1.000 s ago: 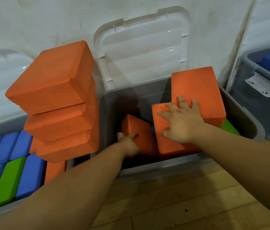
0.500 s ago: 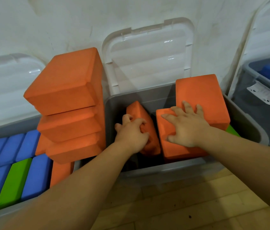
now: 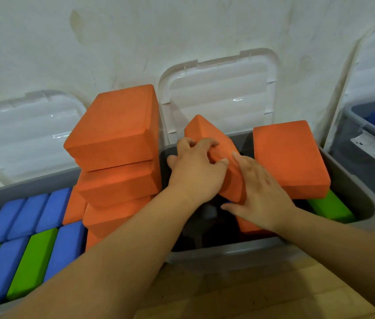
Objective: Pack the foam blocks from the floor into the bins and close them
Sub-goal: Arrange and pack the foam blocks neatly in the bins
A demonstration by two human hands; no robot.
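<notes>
white wall behind; left hand (image 3: 197, 172) grips tilted orange block (image 3: 214, 143) (right hand (image 3: 259, 192) flat).

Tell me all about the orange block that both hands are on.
The orange block is a plain rectangular slab with bevelled edges, seemingly matt foam. It stands tilted, one corner up, over the open grey bin. The left hand grips it with curled fingers; the right hand lies flat against its right side. The hands hide much of it.
</notes>
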